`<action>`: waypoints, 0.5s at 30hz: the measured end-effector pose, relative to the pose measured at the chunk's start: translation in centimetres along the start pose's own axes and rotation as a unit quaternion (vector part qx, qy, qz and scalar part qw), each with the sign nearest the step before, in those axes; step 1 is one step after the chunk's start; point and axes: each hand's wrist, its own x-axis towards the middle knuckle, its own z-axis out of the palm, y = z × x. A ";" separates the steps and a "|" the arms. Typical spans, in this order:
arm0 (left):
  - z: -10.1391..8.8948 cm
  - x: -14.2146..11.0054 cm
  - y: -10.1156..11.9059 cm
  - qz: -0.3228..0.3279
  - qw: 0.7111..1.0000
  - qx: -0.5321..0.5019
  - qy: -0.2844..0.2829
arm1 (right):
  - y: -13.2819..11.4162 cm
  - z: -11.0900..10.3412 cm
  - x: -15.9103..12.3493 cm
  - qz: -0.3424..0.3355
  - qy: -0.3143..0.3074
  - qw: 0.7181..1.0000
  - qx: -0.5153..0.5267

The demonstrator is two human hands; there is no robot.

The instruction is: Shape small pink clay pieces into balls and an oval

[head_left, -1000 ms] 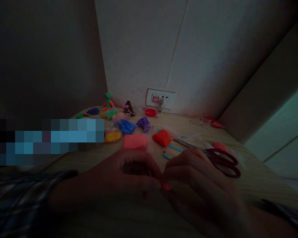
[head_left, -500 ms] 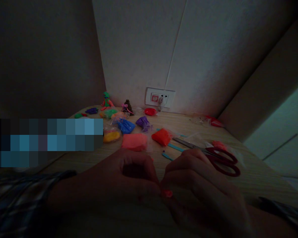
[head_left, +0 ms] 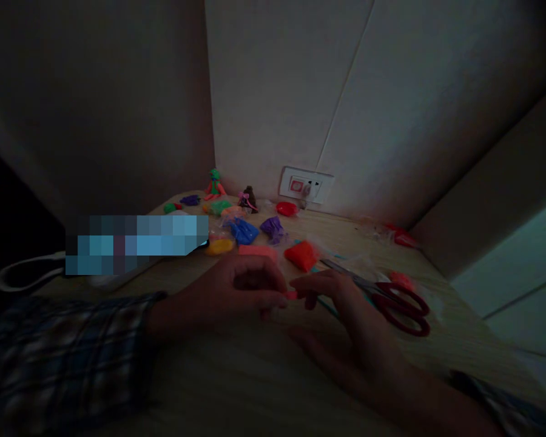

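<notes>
Between the thumb and fingertips of my left hand [head_left: 236,291] is a small piece of pinkish-red modelling clay [head_left: 291,295]. My right hand [head_left: 346,328] has its thumb well apart from the fingers, and its fingertips are at the clay's right end; whether they touch it is hard to see. Just beyond the hands lie a pink clay block [head_left: 257,250] and an orange-red clay packet [head_left: 301,255]. Scissors with dark red handles [head_left: 403,303] rest beside my right hand, over thin blue strips [head_left: 330,308] of clay.
Blue [head_left: 243,231], purple [head_left: 273,229] and yellow [head_left: 219,246] clay packets lie farther back. A green-and-orange clay figure [head_left: 215,185] and a brown one with a pink bow [head_left: 248,199] stand near the wall. A pixelated device [head_left: 141,237] is at left, below a wall socket's level [head_left: 306,184].
The view has shifted, so the table things appear farther right. Both hands have moved up and away from me with the clay. My right thumb has opened away from its fingers.
</notes>
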 end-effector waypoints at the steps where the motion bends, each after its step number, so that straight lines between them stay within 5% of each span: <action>1: -0.1 0.1 -0.2 0.016 1.000 0.004 0.012 | 0.3 0.1 -0.1 0.003 0.000 1.000 0.009; 15: 0.0 -0.7 -3.2 0.018 0.975 0.185 0.121 | 2.8 2.4 -3.3 0.114 -0.038 0.991 0.059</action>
